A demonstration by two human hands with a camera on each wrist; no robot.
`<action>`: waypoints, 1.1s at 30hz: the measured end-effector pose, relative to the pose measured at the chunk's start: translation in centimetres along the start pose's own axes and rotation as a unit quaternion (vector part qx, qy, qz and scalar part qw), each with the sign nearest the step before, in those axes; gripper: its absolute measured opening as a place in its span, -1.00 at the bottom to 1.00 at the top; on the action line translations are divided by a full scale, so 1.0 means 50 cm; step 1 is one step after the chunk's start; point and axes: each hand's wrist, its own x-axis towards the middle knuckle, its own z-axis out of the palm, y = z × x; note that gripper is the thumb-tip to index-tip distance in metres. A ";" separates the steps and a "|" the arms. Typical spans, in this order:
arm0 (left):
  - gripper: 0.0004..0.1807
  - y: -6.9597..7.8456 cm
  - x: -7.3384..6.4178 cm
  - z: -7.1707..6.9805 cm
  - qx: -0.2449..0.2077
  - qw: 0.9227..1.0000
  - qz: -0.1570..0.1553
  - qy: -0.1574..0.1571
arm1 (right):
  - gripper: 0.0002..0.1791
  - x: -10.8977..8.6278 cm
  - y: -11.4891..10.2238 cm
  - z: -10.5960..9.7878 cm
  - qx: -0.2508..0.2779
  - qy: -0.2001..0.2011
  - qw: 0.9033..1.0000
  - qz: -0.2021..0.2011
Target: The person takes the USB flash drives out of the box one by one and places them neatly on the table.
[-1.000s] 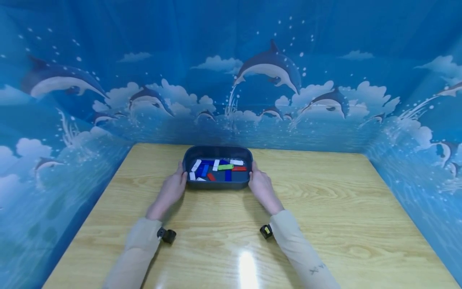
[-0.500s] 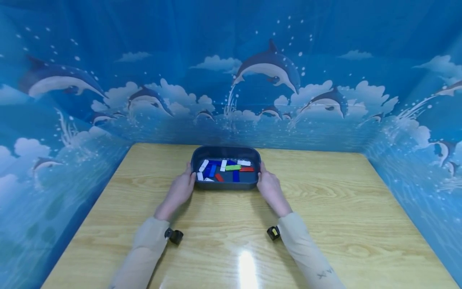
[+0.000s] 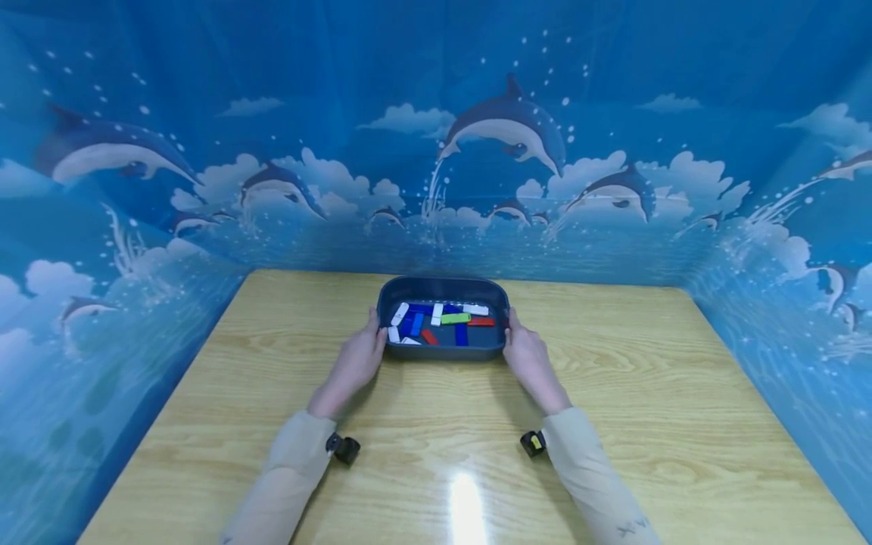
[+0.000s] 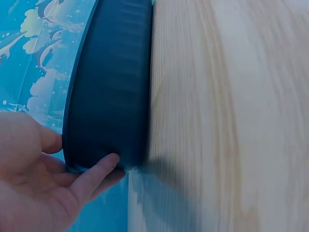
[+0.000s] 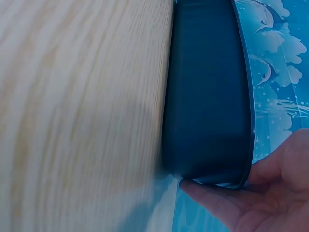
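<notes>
A dark blue rectangular bin (image 3: 443, 353) sits near the table's far edge, its long side facing me. My left hand (image 3: 357, 359) grips its left end and my right hand (image 3: 533, 363) its right end. In the left wrist view the thumb is at the rim of the bin (image 4: 108, 82) and the fingers lie along its end wall. The right wrist view has the same kind of hold on the bin (image 5: 207, 92). Inside lie several small flat oblong pieces: white, blue, a green one (image 3: 456, 319) and red ones such as a red piece (image 3: 481, 322).
The bin stands on a light wood-grain table (image 3: 647, 393). A blue curtain (image 3: 341, 91) printed with dolphins and clouds rises behind the table and along both sides. Each wrist carries a small black camera, such as the left camera (image 3: 346, 450).
Both hands have moved the bin to the right along the far part of the table. The pieces inside have travelled with it, and the grip looks the same.
</notes>
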 end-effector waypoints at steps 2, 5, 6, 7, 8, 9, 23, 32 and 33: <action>-0.36 0.007 0.000 0.004 -0.003 1.000 0.005 0.000 | -0.40 -0.002 0.006 -0.004 0.000 0.003 1.000 -0.001; -0.35 0.013 -0.002 0.006 -0.013 1.000 0.004 -0.001 | -0.40 -0.003 0.013 -0.008 -0.001 0.007 1.000 -0.005; -0.36 0.015 -0.002 0.007 -0.016 1.000 0.004 -0.001 | -0.40 -0.004 0.015 -0.009 0.000 0.009 1.000 -0.006; -0.35 0.017 -0.003 0.008 -0.019 1.000 0.003 -0.003 | -0.40 -0.006 0.017 -0.009 0.003 0.010 1.000 -0.006; -0.35 0.019 -0.003 0.009 -0.021 1.000 0.002 -0.005 | -0.40 -0.007 0.019 -0.011 0.002 0.012 1.000 -0.006; -0.35 0.021 -0.003 0.011 -0.024 1.000 0.002 -0.007 | -0.40 -0.009 0.022 -0.012 0.001 0.014 1.000 -0.005; -0.32 0.051 0.003 0.041 -0.034 0.999 -0.001 -0.019 | -0.41 -0.024 0.060 -0.038 -0.003 0.017 1.000 0.006; -0.30 0.065 0.000 0.047 -0.051 0.998 -0.006 -0.025 | -0.41 -0.028 0.074 -0.047 -0.016 0.027 1.000 0.001; -0.30 0.066 -0.001 0.047 -0.051 0.998 -0.006 -0.024 | -0.41 -0.028 0.074 -0.048 -0.016 0.027 0.999 0.001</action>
